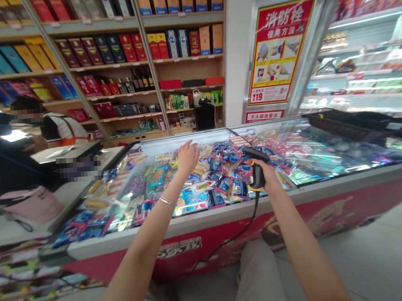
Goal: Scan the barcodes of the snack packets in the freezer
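Some of this is hard to see. The fingers of the right hand (pixel 266 172) are partly tucked out of sight around the handle of a scanner (pixel 257 177). The cord (pixel 245 230) hangs down from the scanner and gets hard to follow low down, near the legs. Bright light shines on the glass of the big freezer (pixel 205 218), so the things at its right end are blurry. A person (pixel 65 127) at the left is partly hidden by a dark screen (pixel 6 168), which is cut off at the picture's edge. The right hand is wrapped around the scanner, over the freezer. The left hand (pixel 188 156) is off to the scanner's left, well apart from it, with its fingers stretched out and nothing in it. I cannot tell if it touches the glass. The scanner is black with bits of yellow-orange, and its long head sits on top of the handle. Under the hands, lots of shiny packs (pixel 224 183) lie in a messy heap, many of them blue and pink.
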Action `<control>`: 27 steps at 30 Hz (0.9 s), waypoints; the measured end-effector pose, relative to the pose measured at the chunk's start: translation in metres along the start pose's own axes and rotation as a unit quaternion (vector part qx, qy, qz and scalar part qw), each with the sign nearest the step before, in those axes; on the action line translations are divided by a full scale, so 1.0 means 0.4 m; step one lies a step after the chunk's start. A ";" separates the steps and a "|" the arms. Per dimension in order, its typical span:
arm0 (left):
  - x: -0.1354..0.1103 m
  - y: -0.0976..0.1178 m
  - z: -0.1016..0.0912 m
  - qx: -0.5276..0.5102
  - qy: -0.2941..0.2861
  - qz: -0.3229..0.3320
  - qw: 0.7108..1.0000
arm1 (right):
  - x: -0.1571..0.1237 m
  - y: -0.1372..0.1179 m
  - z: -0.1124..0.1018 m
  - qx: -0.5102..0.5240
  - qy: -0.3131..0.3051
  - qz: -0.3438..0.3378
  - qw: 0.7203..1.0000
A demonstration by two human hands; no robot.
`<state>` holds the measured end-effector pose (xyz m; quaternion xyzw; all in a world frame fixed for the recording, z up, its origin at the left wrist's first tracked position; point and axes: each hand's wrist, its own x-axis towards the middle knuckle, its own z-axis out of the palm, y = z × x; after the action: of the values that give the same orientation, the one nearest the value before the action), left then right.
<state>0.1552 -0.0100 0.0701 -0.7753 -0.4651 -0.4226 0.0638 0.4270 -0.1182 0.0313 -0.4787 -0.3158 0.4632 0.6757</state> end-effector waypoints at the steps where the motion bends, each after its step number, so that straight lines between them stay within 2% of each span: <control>1: -0.001 -0.027 -0.036 0.004 0.005 -0.005 1.000 | -0.008 -0.006 0.028 -0.002 -0.011 0.001 1.000; 4: -0.021 -0.115 -0.135 0.020 0.016 -0.029 0.999 | -0.031 -0.007 0.130 -0.001 -0.045 0.002 0.999; 7: -0.060 -0.203 -0.207 0.049 0.003 -0.057 0.997 | -0.053 0.023 0.239 -0.002 -0.087 0.013 0.996; 11: -0.128 -0.302 -0.253 0.081 -0.044 -0.078 0.993 | -0.080 0.097 0.372 -0.026 -0.113 0.054 0.992; 14: -0.184 -0.350 -0.271 0.094 -0.085 -0.102 0.987 | -0.099 0.157 0.461 -0.052 -0.155 0.071 0.984; 17: -0.248 -0.368 -0.290 0.112 -0.126 -0.130 0.977 | -0.119 0.210 0.534 -0.074 -0.190 0.083 0.975; 20: -0.320 -0.358 -0.308 0.133 -0.169 -0.140 0.966 | -0.139 0.251 0.585 -0.104 -0.217 0.105 0.965; 24: -0.407 -0.328 -0.318 0.151 -0.193 -0.128 0.961 | -0.163 0.289 0.614 -0.122 -0.237 0.120 0.956; 27: -0.445 -0.308 -0.316 0.142 -0.169 -0.118 0.968 | -0.172 0.312 0.617 -0.120 -0.258 0.133 0.949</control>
<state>-0.0530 -0.1221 -0.0131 -0.7582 -0.6124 -0.2195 0.0438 0.1464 -0.0808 -0.0003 -0.4577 -0.4665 0.6151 0.4411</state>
